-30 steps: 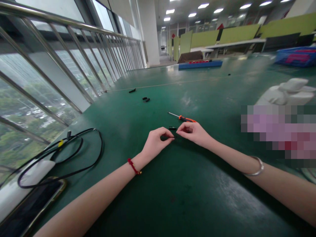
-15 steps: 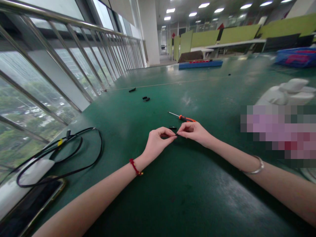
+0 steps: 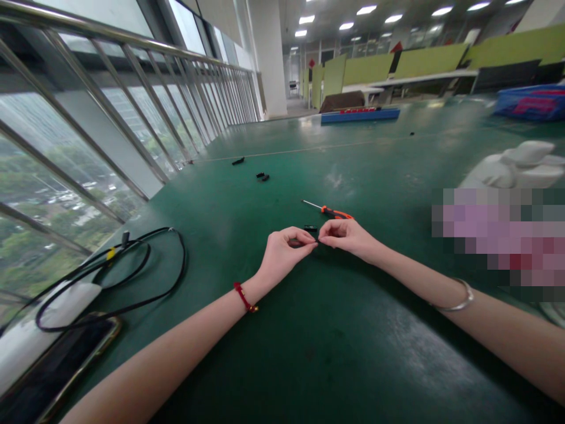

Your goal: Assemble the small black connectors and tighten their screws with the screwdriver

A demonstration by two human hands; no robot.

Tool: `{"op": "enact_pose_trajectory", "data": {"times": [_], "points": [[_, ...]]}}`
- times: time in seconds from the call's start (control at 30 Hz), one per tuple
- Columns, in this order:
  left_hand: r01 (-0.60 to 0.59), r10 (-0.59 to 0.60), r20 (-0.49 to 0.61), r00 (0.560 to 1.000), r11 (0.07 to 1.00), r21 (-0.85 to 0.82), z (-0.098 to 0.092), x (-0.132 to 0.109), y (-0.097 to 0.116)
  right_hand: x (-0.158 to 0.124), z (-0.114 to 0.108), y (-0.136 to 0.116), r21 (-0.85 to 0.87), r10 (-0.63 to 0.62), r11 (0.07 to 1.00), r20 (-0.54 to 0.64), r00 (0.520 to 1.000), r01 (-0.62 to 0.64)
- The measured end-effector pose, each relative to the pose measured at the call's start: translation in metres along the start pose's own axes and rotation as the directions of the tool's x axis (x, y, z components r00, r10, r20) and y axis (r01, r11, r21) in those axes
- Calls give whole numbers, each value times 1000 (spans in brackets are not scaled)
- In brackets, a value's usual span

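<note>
My left hand (image 3: 285,254) and my right hand (image 3: 346,237) meet fingertip to fingertip on the green table (image 3: 335,347), both pinched shut. Between the fingertips sits something small and dark that I cannot make out. A small black part (image 3: 310,228) lies on the table just beyond the fingers. An orange-handled screwdriver (image 3: 329,209) lies a little farther away, close to my right hand.
A black cable (image 3: 132,277) loops at the near left over a white object (image 3: 48,312), beside a phone (image 3: 57,368). More small black parts (image 3: 262,176) lie farther off. A white bag (image 3: 514,165) stands at right. A metal railing (image 3: 132,100) and windows line the left edge.
My two hands have closed the small gap between them, so the fingertips now touch. Everything else on the table stays put.
</note>
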State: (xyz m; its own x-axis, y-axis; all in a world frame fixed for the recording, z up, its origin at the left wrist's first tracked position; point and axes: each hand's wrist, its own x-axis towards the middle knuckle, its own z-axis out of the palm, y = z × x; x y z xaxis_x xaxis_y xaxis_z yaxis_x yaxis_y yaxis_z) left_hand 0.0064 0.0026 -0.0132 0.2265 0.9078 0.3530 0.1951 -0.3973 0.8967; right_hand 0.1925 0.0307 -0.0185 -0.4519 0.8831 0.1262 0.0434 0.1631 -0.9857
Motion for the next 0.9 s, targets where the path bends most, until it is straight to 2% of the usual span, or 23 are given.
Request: {"op": "enact_pose_trajectory", "data": {"times": [0.27, 0.6, 0.9], "points": [[-15, 15, 6, 1000, 1000, 7, 0, 0, 4, 0, 0, -1, 36, 28, 999, 21, 999, -29], [-104, 102, 31, 994, 992, 69, -2, 0, 2, 1, -1, -3, 56, 30, 998, 41, 999, -32], [-108, 103, 52, 993, 990, 93, -2, -1, 2, -3, 2, -5, -188, 52, 982, 99, 994, -32]]}}
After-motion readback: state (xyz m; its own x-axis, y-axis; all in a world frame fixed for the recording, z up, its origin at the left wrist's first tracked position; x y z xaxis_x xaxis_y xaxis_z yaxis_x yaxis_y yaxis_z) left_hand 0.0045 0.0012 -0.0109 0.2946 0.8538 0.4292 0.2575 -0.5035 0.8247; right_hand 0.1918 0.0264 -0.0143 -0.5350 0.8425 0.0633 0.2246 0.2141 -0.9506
